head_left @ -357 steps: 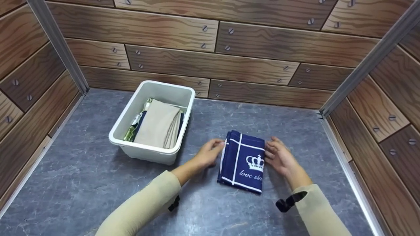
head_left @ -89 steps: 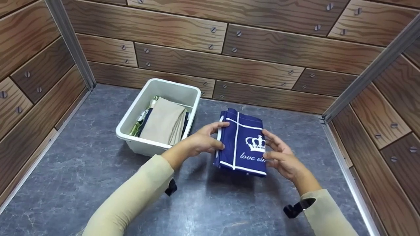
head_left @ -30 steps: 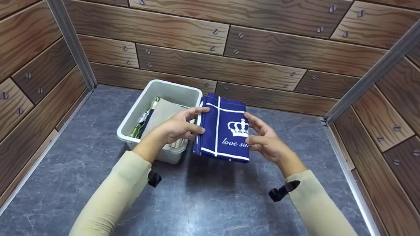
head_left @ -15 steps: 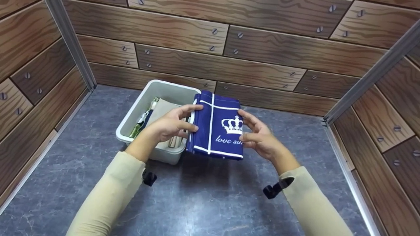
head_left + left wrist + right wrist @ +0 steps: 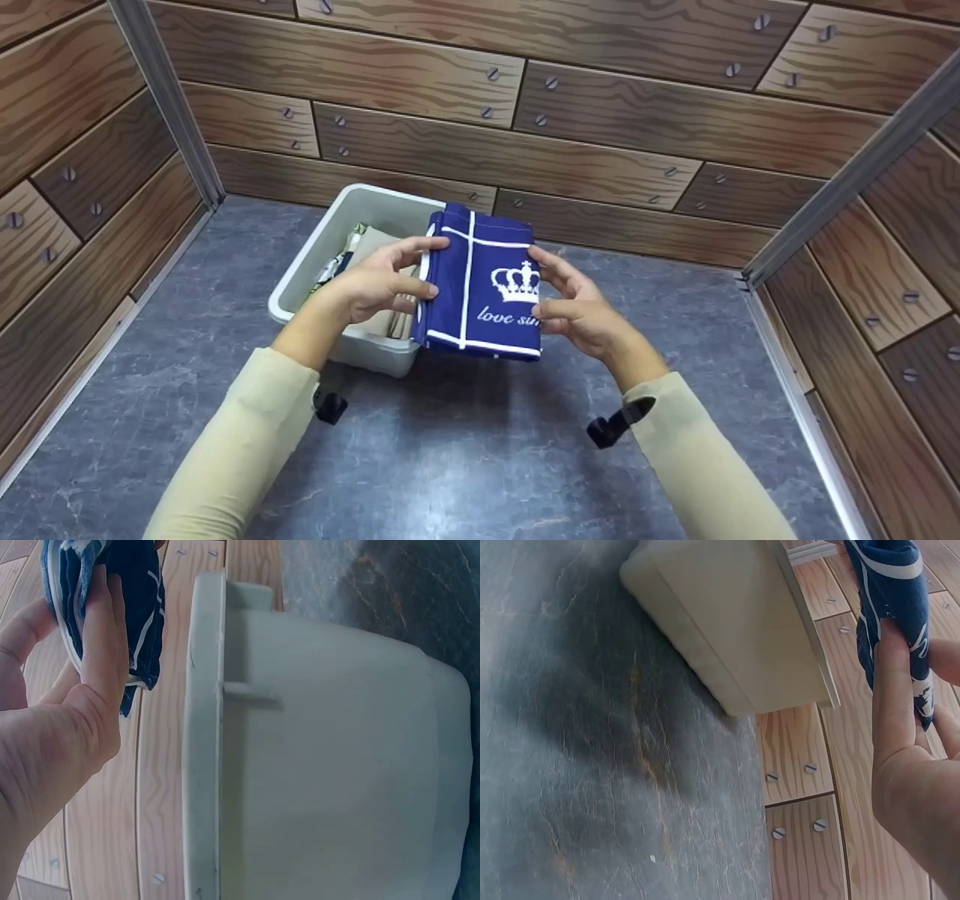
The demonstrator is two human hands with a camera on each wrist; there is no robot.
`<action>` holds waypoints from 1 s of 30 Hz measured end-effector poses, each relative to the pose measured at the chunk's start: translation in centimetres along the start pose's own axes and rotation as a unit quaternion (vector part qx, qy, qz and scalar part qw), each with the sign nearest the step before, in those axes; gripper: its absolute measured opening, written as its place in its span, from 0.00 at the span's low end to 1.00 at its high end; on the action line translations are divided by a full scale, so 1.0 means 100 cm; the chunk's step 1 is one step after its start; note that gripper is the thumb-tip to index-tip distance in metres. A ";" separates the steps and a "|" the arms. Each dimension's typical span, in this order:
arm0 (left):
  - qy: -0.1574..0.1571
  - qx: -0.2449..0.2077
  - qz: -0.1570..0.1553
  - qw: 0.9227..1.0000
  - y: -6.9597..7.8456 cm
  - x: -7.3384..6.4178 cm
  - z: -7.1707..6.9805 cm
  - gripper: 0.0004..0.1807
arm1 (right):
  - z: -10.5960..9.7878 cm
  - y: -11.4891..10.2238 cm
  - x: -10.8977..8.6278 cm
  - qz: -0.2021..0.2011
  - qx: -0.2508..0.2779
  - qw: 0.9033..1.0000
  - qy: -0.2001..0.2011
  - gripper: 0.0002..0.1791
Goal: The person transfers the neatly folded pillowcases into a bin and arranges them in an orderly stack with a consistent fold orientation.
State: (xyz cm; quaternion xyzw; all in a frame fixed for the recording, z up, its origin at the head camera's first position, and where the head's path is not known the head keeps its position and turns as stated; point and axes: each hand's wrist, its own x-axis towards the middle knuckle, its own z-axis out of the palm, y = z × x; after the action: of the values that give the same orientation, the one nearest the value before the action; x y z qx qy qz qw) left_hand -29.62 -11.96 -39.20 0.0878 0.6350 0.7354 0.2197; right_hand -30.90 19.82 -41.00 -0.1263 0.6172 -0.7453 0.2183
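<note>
A folded navy cloth (image 5: 495,300), printed with white lines, a crown and lettering, is held up between both hands. My left hand (image 5: 379,281) pinches its left edge, thumb and one finger on top and the others beneath. At the opposite edge my right hand (image 5: 581,307) grips it the same way. In the head view the cloth overlaps the right rim of a pale grey plastic bin (image 5: 307,247). The left wrist view shows the cloth (image 5: 142,622) higher than the bin's rim (image 5: 202,735). Inside the bin lies a folded beige cloth (image 5: 371,240), partly hidden by my left hand.
A green-and-white patterned cloth (image 5: 330,262) shows along the bin's left inner side. The bin stands on a dark grey marbled tabletop (image 5: 465,465). Wood-plank-patterned panels (image 5: 420,157) close off the back and both sides, with metal strips at the corners.
Earlier the navy cloth lay on the tabletop between my hands. Both hands have since gripped and lifted it, then carried it left to the bin's right rim. The bin has stayed in place.
</note>
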 end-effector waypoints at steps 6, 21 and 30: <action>0.007 0.005 -0.001 1.000 0.000 -0.003 -0.008 0.42 | 0.006 0.001 0.007 0.004 0.002 1.000 -0.010 0.51; 0.007 0.005 -0.002 1.000 -0.002 -0.012 -0.028 0.42 | 0.021 0.007 0.021 0.004 0.014 1.000 -0.022 0.51; 0.017 0.008 -0.009 1.000 0.000 -0.020 -0.039 0.43 | 0.031 0.007 0.029 0.011 0.010 0.999 -0.031 0.51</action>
State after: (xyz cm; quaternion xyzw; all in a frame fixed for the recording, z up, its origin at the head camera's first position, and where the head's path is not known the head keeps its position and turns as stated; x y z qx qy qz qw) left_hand -29.42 -16.35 -39.61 0.0712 0.6454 0.7295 0.2149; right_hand -31.90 15.58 -41.31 -0.1401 0.6039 -0.7449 0.2465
